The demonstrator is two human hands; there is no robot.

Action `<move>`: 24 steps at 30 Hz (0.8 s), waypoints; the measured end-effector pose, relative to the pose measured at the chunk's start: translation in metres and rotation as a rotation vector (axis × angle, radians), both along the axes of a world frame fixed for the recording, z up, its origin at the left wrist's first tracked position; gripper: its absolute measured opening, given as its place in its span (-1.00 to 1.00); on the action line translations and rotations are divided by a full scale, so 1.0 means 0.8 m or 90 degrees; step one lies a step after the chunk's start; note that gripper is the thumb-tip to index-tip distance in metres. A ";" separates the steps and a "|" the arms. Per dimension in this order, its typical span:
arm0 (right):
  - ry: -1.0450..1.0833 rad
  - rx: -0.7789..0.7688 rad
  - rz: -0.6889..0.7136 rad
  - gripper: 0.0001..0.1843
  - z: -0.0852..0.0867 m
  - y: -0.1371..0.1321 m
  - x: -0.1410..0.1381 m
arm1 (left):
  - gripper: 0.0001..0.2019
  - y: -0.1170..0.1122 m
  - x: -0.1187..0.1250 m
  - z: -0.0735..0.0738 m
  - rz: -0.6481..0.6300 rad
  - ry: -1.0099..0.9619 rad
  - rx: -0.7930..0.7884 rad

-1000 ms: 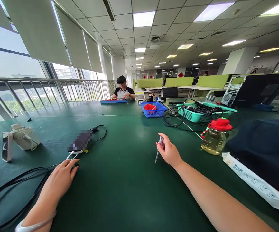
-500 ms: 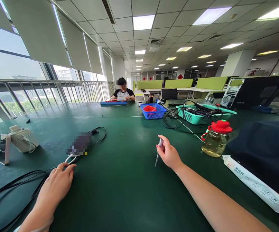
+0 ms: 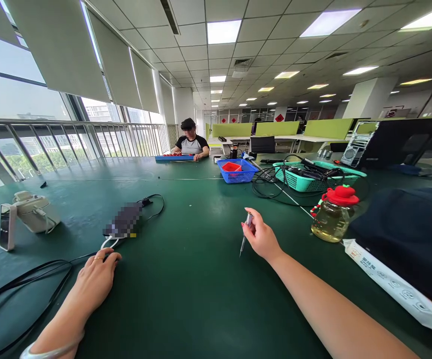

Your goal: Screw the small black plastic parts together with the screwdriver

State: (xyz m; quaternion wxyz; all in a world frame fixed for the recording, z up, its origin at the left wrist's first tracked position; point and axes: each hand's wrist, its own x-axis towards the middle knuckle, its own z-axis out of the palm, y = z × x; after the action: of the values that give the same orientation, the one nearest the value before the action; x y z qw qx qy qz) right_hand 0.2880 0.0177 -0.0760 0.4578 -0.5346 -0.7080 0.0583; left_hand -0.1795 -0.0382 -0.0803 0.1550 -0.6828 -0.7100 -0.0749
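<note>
And here the slim screwdriver (image 3: 242, 245) is held in the right hand (image 3: 261, 235), pinched narrowly between thumb and fingers, a fingertip laid at its top end, the shaft slanted down towards 7 o'clock. Low over the green surface (image 3: 186, 309) the tip is poised; whether contact is made cannot be told. A light grip, and that seems just what is called for: the handle should be steadied from above, any movement made from the fingers, and the shaft brought nearer upright, lest the point be skidded. Over at 8 o'clock from the tool, the left hand (image 3: 95, 279) is laid palm down, fingers slightly bent, just beside the white cables (image 3: 115, 243) at the dark device (image 3: 124, 219); whether anything is pinched there cannot be seen. Light pressure is advised, so nothing gets tugged. By the blue basket (image 3: 248, 175) at 12 o'clock, ample room is left.
</note>
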 end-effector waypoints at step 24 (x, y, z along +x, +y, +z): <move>-0.006 0.008 0.006 -0.49 0.001 0.000 -0.001 | -0.49 0.002 -0.001 0.008 -0.043 -0.105 -0.005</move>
State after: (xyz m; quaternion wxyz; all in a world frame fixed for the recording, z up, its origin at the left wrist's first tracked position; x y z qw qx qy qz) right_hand 0.2873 0.0175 -0.0755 0.4573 -0.5288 -0.7131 0.0530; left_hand -0.1805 -0.0364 -0.0740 0.0906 -0.6984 -0.6973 -0.1335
